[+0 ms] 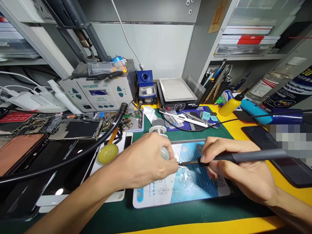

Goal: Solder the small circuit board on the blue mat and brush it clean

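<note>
My right hand (234,169) grips a soldering iron (258,155) by its black sleeve. The metal tip (188,162) points left and meets a small metallic part (181,166). My left hand (148,157) is closed, thumb and forefinger pinched at the left end of that part. What kind of part it is, I cannot make out. Beneath both hands lies a blue and white printed pad (156,196). A round translucent container (165,153) shows beside my left fingers, partly hidden by them. Just behind my left hand stands a spool of solder wire (158,123).
Behind are a grey hot-air station (97,94), a blue soldering station (145,79) and a heating plate (177,89). Phone parts (75,128) crowd the left. A thick black hose (107,139) crosses there. A phone (275,152) and a yellow bottle (230,105) stand right.
</note>
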A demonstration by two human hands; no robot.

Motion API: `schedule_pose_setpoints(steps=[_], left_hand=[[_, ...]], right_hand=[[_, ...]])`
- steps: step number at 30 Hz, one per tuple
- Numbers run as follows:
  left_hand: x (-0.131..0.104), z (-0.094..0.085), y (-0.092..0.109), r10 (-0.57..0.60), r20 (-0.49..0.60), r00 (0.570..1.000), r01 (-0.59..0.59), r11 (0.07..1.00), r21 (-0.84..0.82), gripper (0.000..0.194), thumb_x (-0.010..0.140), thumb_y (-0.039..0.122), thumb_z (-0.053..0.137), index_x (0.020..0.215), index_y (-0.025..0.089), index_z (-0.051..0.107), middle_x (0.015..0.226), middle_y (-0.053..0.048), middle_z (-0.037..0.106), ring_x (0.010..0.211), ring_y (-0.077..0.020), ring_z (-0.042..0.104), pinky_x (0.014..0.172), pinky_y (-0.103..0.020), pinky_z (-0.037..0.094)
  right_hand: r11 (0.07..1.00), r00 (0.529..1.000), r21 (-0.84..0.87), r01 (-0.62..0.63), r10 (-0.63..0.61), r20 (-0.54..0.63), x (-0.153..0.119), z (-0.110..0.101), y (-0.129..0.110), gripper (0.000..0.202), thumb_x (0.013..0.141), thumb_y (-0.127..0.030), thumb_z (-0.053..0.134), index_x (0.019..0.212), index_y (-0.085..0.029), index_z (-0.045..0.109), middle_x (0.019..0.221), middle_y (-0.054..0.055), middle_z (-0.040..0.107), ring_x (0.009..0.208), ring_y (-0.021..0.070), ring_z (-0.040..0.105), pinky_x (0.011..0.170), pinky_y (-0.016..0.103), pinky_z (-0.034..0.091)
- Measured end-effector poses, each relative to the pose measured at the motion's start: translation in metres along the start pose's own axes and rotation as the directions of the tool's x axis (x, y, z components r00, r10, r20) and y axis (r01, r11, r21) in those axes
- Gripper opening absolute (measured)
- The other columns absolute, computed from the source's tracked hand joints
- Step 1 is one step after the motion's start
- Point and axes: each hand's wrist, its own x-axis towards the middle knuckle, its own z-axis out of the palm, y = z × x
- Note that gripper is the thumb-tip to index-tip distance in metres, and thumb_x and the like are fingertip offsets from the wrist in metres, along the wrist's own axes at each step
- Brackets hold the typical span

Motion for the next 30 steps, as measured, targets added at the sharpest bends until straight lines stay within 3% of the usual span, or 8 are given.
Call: schedule_pose_setpoints(steps=[8, 16, 30], left_hand=[[-0.0029, -0.0007, -0.0029, 0.057, -0.004, 0.998, -0.057, 0.998, 0.003, 0.017, 0.077, 0.035, 0.062, 0.078, 0.021, 0.071, 0.057, 0.005, 0.05, 0.047, -0.0089, 0.034, 0.039, -0.02, 0.023], [-0.0024, -0.0022, -0.0013, 0.11, -0.022, 0.994, -0.11, 0.994, 0.023, 0.014, 0.078, 0.033, 0.063, 0.077, 0.023, 0.073, 0.069, 0.003, 0.061, 0.059, -0.0108, 0.046, 0.05, -0.02, 0.033], [-0.0012, -0.0006, -0.0005, 0.084, -0.05, 0.995, -0.082, 0.996, 0.04, 0.015, 0.078, 0.035, 0.063, 0.077, 0.023, 0.073, 0.068, 0.003, 0.061, 0.056, -0.011, 0.045, 0.048, -0.022, 0.032]], right_hand=[[1.0, 1.0, 0.02, -0.009, 0.009, 0.002, -0.0015, -0.001, 0.0042, 0.024, 0.076, -0.001, 0.057, 0.074, -0.019, 0.072, 0.068, 0.001, 0.061, 0.051, 0.0121, 0.057, 0.046, 0.024, 0.045], [0.999, 0.999, -0.005, 0.033, -0.033, 0.007, -0.0035, -0.0021, 0.0052, 0.027, 0.074, 0.001, 0.055, 0.073, -0.021, 0.071, 0.066, 0.0, 0.061, 0.054, 0.0115, 0.055, 0.048, 0.023, 0.045], [0.999, 0.999, -0.011, 0.036, -0.036, 0.008, -0.0027, -0.0035, 0.0053, 0.026, 0.074, 0.001, 0.056, 0.073, -0.02, 0.071, 0.066, 0.0, 0.061, 0.053, 0.012, 0.055, 0.047, 0.024, 0.043]])
